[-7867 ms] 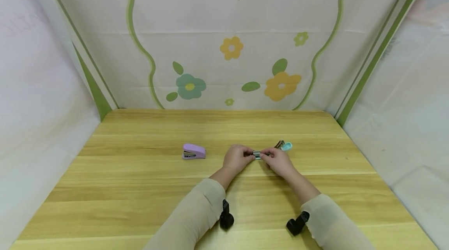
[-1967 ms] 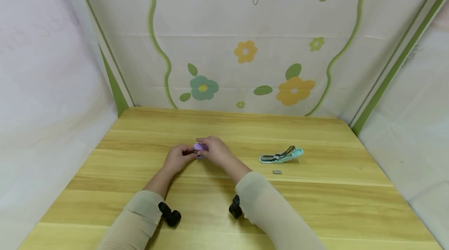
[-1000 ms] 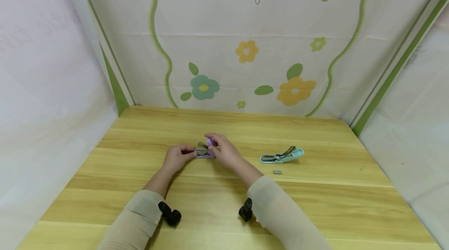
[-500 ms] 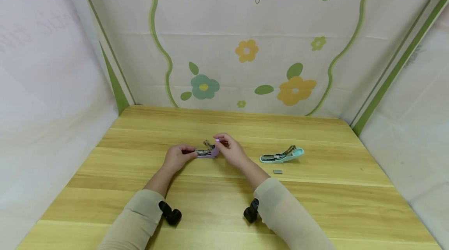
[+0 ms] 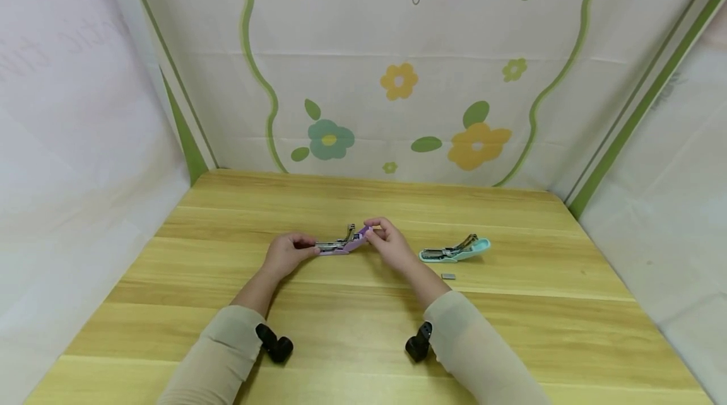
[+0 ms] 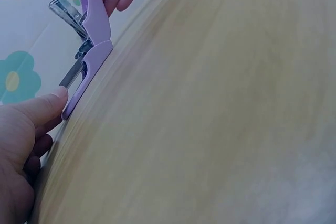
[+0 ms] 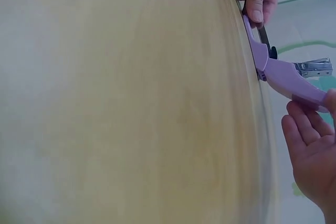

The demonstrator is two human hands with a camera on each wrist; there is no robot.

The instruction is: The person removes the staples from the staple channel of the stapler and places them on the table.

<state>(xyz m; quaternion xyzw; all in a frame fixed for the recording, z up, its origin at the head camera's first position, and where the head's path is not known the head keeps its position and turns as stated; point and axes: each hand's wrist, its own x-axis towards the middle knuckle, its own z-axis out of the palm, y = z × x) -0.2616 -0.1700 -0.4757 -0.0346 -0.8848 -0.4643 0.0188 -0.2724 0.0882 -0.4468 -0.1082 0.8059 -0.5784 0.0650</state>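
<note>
A purple stapler (image 5: 336,251) lies on the wooden table, its top cover swung far back and its metal inner arm (image 6: 67,14) standing up. My left hand (image 5: 286,258) pinches the front end of its base between thumb and fingers. At the other end, my right hand (image 5: 392,247) holds the tip of the raised cover (image 7: 296,83) between thumb and fingers. To the right lies a light-blue stapler (image 5: 454,252), also spread apart, with no hand on it. A small grey strip of staples (image 5: 449,276) rests just in front of that one.
The wooden table (image 5: 363,323) ends at a patterned cloth backdrop (image 5: 341,39) with white cloth sides. Black wrist cameras (image 5: 274,344) hang from both sleeves, close over the table.
From gripping the closed purple stapler, my right hand has swung its cover up and back to the right. My left hand keeps the base in place. Earlier, both hands were at the light-blue stapler.
</note>
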